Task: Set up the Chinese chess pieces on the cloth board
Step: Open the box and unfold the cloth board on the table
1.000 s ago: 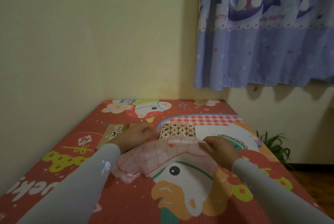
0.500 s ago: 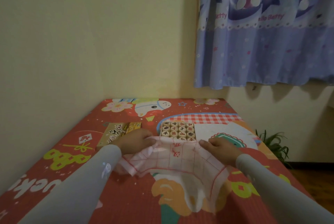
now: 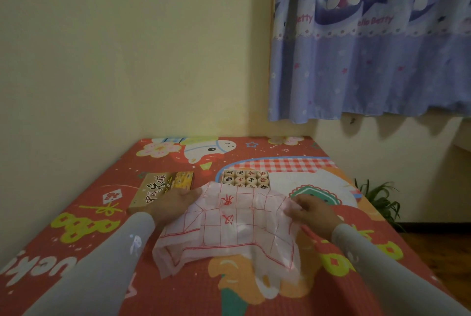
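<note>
holding pieces — tray behind cloth

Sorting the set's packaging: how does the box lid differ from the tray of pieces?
The box lid lies left, printed face up, partly under the left hand; the tray of pieces sits right, open, showing round pieces, its near edge hidden by the cloth board. Both rest on the red mat.

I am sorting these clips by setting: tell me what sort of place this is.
Probably a home bedroom or child's room: a blue cartoon-bear curtain hangs on the plain cream wall, a red cartoon-print table cover lies below, and a green potted plant stands on the floor.
</note>
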A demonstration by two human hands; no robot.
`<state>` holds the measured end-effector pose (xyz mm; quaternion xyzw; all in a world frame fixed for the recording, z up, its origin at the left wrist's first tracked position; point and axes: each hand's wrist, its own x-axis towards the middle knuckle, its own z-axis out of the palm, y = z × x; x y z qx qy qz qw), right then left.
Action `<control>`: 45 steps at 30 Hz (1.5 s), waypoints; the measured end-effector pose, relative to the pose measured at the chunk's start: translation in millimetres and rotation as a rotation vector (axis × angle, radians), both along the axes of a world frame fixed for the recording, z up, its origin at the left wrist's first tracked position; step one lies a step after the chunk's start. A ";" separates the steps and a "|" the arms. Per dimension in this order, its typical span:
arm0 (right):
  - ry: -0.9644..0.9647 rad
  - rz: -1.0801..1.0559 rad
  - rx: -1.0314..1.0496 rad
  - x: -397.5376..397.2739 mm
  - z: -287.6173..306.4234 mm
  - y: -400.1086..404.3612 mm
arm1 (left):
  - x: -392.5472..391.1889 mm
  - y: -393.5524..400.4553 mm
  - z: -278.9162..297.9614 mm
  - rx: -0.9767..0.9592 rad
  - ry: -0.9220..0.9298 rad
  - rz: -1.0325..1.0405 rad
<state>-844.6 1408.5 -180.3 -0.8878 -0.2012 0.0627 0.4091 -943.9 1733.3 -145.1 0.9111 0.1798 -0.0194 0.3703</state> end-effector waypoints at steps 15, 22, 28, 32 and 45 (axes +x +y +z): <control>0.096 -0.066 0.324 -2.2 -0.5 -8.3 | -8.4 9.2 29.0 0.019 0.045 -0.192; -0.017 -0.105 0.202 -7.6 8.0 -11.1 | -3.0 17.6 24.1 -0.131 -0.222 -0.107; -0.165 -0.049 -0.248 -6.8 -10.1 -11.5 | -2.2 8.0 1.9 0.290 0.073 -0.334; -0.413 0.020 -0.240 -29.9 -21.6 0.2 | -2.3 -13.2 -13.2 0.317 0.202 -0.453; -0.163 0.339 -0.730 -39.8 -53.0 -3.0 | -13.7 -11.1 -58.0 0.692 0.366 -0.310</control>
